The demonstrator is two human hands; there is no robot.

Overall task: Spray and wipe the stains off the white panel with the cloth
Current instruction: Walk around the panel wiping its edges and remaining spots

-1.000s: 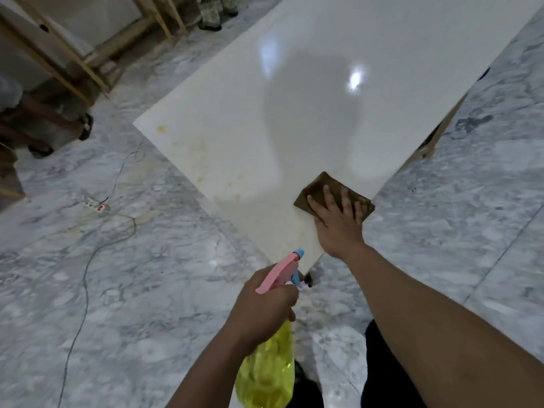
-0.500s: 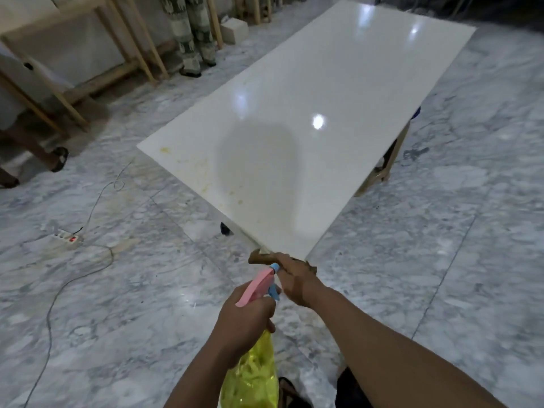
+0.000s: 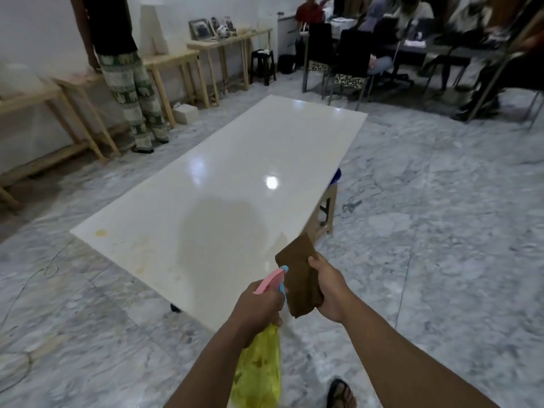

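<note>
— Panel first: where does it lie?
— White and glossy, it lies flat and raised off the marble floor, on low supports; one wooden stool shows under its right edge. It runs lengthwise away from the person, its near corner just in front of the hands.

— And the stains?
— Yellowish marks sit near the left corner and trail along the near left edge. A ceiling light glints mid-panel, and a dull rounded shadow covers the near part.

— What do the hands hold?
— The right hand grips a brown cloth, fingers curled round its edge, lifted in the air above the panel's near corner; I cannot tell whether it touches the panel. The left hand is wrapped round the neck of a spray bottle, yellow body hanging below, pink and blue head pointing toward the panel, just beside the cloth.

— Anything around?
— A sandalled foot at the bottom edge. A person in patterned trousers stands by wooden benches along the left wall. Seated people at a dark table fill the far right, blurred.
</note>
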